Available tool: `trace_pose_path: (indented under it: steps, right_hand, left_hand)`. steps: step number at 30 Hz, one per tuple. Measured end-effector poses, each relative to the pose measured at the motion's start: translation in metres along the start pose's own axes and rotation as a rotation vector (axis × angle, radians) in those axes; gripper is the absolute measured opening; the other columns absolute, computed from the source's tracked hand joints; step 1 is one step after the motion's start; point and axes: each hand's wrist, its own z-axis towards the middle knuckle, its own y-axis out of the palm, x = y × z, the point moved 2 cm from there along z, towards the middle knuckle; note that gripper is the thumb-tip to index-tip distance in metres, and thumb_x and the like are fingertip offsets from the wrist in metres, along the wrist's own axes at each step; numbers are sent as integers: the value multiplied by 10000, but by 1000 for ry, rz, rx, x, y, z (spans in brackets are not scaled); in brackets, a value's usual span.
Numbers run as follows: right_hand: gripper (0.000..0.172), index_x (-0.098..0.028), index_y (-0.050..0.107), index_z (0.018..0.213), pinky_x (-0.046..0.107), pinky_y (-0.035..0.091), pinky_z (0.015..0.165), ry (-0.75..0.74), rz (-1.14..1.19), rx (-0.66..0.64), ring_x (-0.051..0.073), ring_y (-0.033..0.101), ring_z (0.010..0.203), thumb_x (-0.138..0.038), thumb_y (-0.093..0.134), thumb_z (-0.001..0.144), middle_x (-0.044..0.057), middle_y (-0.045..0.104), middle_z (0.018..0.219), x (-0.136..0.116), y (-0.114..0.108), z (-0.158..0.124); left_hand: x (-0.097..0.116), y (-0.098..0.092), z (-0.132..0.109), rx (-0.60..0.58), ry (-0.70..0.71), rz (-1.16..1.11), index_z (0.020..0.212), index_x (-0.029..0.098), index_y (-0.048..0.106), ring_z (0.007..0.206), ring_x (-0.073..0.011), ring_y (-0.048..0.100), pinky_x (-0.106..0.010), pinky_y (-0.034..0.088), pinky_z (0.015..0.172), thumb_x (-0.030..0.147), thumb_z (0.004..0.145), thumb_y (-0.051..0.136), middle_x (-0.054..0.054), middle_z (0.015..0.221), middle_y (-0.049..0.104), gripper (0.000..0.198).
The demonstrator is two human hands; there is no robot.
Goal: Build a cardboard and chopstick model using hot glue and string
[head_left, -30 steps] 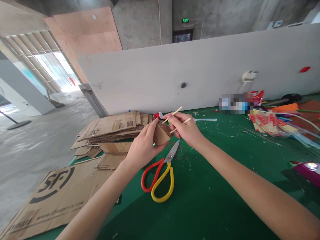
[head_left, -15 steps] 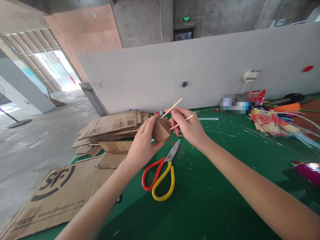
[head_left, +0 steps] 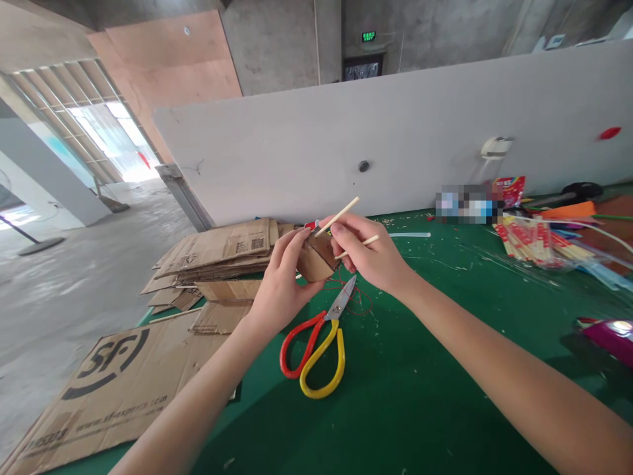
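Above the green table, my left hand (head_left: 281, 280) is closed round a small folded cardboard piece (head_left: 315, 261), thumb below and fingers over the far side. Two thin wooden sticks jut from it: an upper stick (head_left: 341, 214) points up and right, a lower stick (head_left: 363, 243) crosses in front of my right fingers. My right hand (head_left: 368, 251) is closed at the cardboard's right side, thumb and fingers curled about the sticks; its fingertips are partly hidden. Under both hands lie scissors (head_left: 321, 349) with one red and one yellow handle. Red thread (head_left: 363, 305) lies loosely by the blades.
Flattened cardboard (head_left: 222, 247) is stacked at the left, with a large printed sheet (head_left: 119, 389) nearer. Packs of wooden sticks (head_left: 531, 244) and other supplies lie at the right, beyond a purple object (head_left: 610, 338). A white partition (head_left: 297, 152) stands behind the table.
The cardboard piece has tilted slightly and shifted a little left in my hands. My right hand has moved slightly left with the sticks. The scissors lie as before.
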Motion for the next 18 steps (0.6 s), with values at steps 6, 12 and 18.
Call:
trace_pose_path:
  steps: [6,12,18]
  right_hand:
    - [265,-205,640,980,190,379,481,-67,-18,32,65,483,548,-432,507,948,-36,498,648,-8,1,-1]
    - [249,-194,631,922,207,360,437,-179,-26,229,57,450,486,-409,511,958,-34,511,641,-29,-12,-5]
    - [234,-214,630,920,229,326,408,-258,-147,291,64,401,429,-399,494,967,-45,471,590,-54,-12,-11]
  left_hand:
    - [-3,0,-2,-3,27,-12,1420,231,333,1267,-270,515,-413,507,1018,187,775,706,-124,1359,515,747]
    - [-12,-4,0,50,-2,23,1401,218,338,1267,-255,532,-378,495,1022,157,753,712,-123,1370,534,751]
    - [-15,-14,7,104,14,108,1346,213,375,1263,-287,531,-449,437,1050,172,732,714,-127,1344,563,703]
